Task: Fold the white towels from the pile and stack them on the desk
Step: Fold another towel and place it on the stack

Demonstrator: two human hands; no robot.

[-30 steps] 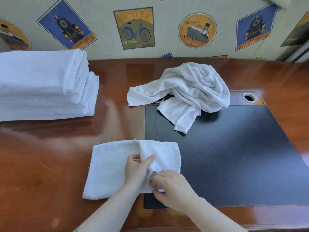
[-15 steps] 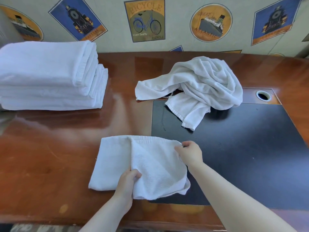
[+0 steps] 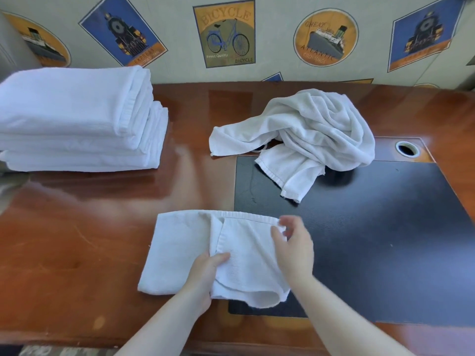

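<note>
a half-folded white towel (image 3: 205, 250) lies at the near edge of the table (image 3: 77, 227), partly over a black mat (image 3: 372, 240). the left hand (image 3: 205, 273) grips its folded flap near the middle, thumb on top. the right hand (image 3: 293, 247) is blurred at the far right corner, seemingly pinching the hem. a crumpled towel (image 3: 308, 134) lies behind, apart from it. a stack of folded towels (image 3: 77, 119) sits far left. wall posters read "bicycle" and "finest quality" (image 3: 225, 34), and "great atlantic crossings" (image 3: 326, 37).
</note>
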